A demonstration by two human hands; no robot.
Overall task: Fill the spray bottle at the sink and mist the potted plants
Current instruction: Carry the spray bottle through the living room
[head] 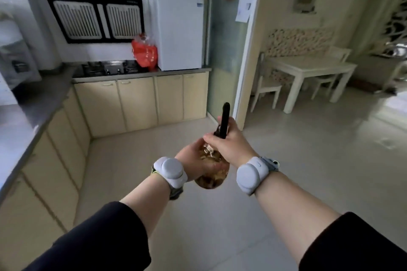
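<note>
Currently, the amber, translucent, round-bodied spray bottle [212, 175] is held in mid-air in front of the person. It is above the pale tiled floor [286, 160] and well apart from the grey stone worktop [33, 114] at the left. No sink and no potted plants are in view.

Grip state:
- The left grip [191, 157] cups the bottle body from the left and below, with its fingers curled round it.
- The right grip [232, 144] is closed round the neck, at the foot of the slim black pump head [226, 116]. The pump head points up and away from the person.

Step in hand (judgement): the two-handed hold suggests that the pump head is being turned on the neck. The spray bottle may instead simply be in transit between sink and plants. The view does not settle which.

Procedure:
1. Steady the body with the left grip and turn with the right grip only.
2. Keep the spray bottle near upright so that no water reaches the neck thread.
3. Check that the pump head is fully seated before walking on.
4. Move the right grip to the trigger only on reaching the plants.

Appearance: the body is glossy, with bright reflections and brownish mottling. The fill level cannot be read. Trigger and nozzle cannot be made out behind the right grip.
</note>
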